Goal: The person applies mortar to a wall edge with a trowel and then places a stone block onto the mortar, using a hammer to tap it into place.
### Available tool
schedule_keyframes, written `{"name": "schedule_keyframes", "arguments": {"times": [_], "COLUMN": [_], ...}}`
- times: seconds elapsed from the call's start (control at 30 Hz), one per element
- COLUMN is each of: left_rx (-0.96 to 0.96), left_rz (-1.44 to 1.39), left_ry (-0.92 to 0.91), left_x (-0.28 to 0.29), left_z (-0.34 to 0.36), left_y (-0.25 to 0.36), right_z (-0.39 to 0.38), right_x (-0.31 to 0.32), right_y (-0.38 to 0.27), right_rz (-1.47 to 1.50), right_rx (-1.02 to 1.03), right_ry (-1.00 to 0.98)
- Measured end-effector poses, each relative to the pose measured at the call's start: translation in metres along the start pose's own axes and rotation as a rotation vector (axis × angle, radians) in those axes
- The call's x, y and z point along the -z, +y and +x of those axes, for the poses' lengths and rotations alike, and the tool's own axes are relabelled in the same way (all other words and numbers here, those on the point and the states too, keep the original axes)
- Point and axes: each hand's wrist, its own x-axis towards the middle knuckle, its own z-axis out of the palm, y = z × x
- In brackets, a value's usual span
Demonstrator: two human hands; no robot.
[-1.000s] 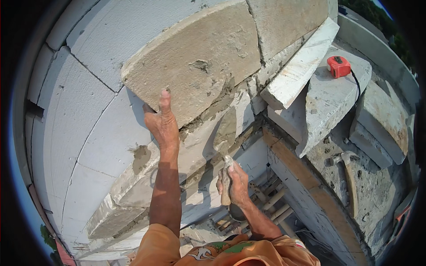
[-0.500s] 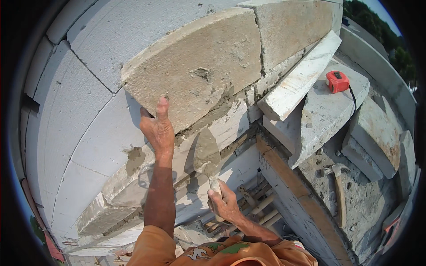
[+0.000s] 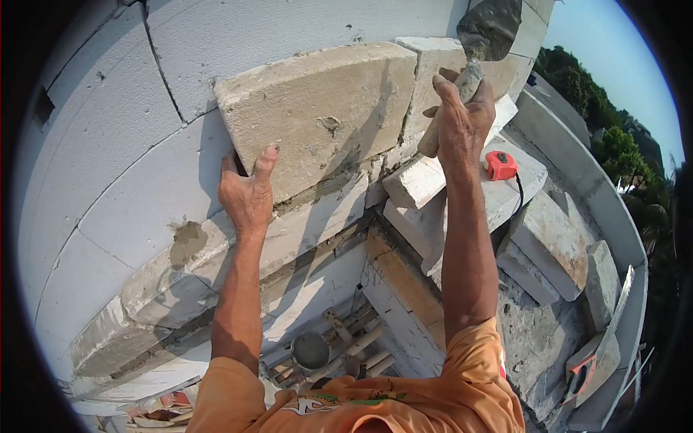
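A tan, curved-topped masonry block (image 3: 310, 115) stands on edge on a mortar-bedded ledge, against a white block wall. My left hand (image 3: 247, 193) is closed on its left end, with the thumb on the front face and the fingers behind. My right hand (image 3: 465, 123) is raised at the upper right, wrapped round the handle of a trowel (image 3: 491, 27). The dark blade points up, in front of the wall. A second tan block (image 3: 434, 54) sits to the right of the first, with a narrow joint between them.
Loose pale slabs (image 3: 545, 242) lie on the right, with a red tape measure (image 3: 502, 165) on one. A handsaw (image 3: 580, 377) rests near the low parapet (image 3: 577, 144). Below are a round container of grey mix (image 3: 310, 350) and bamboo poles (image 3: 364, 343). Wet mortar (image 3: 189, 242) marks the wall.
My right hand has lifted the trowel from below the ledge to the upper right, blade up. My left hand keeps its hold on the block's end. The view has shifted.
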Motion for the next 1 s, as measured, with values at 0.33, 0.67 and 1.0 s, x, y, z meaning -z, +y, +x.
{"name": "schedule_keyframes", "arguments": {"times": [0.33,0.67,1.0], "left_rx": [-0.02,-0.041,-0.054], "left_rz": [-0.009,-0.035,-0.037], "left_ry": [0.001,0.039,0.053], "left_x": [-0.002,-0.001,0.0], "left_z": [0.002,0.0,0.003], "left_y": [-0.007,-0.006,-0.015], "right_z": [0.057,0.075,0.096], "right_x": [-0.01,-0.008,-0.023], "right_y": [0.045,0.009,-0.01], "right_rz": [-0.154,-0.073,-0.143], "right_rx": [0.078,0.071,0.158], "right_ry": [-0.208,-0.297,-0.422]}}
